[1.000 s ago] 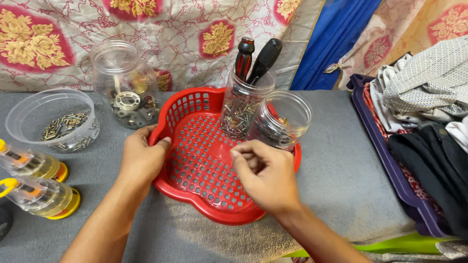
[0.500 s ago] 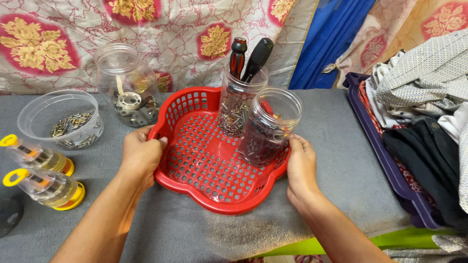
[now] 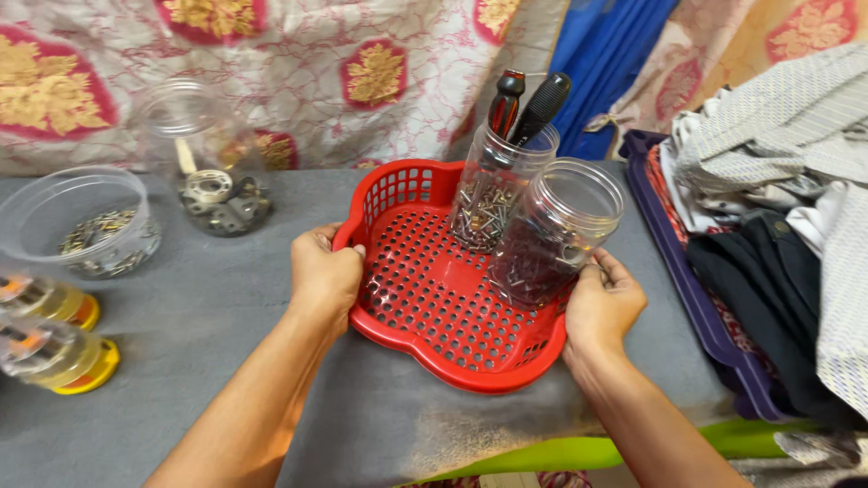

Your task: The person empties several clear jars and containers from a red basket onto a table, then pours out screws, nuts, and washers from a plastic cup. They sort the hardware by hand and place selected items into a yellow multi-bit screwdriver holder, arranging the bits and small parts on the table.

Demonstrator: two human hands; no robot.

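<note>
Since the basket (image 3: 452, 298) has shifted toward frame right, left hand (image 3: 325, 276) and right hand (image 3: 601, 307) each clasp its rim.

A grey cloth-covered table (image 3: 208, 361) carries everything here. A red basket (image 3: 425, 312) sits on it near the middle. Left of the basket and further back stands a clear jar (image 3: 203, 163) with metal parts in its bottom. Further left of the basket is a low clear tub (image 3: 77, 221) holding screws. Near the table's left edge, well apart from the basket, lie 2 clear bottles (image 3: 50, 334) with yellow caps, on their sides. Right of the basket, a purple tray (image 3: 696, 307) runs along the table's right edge.
</note>
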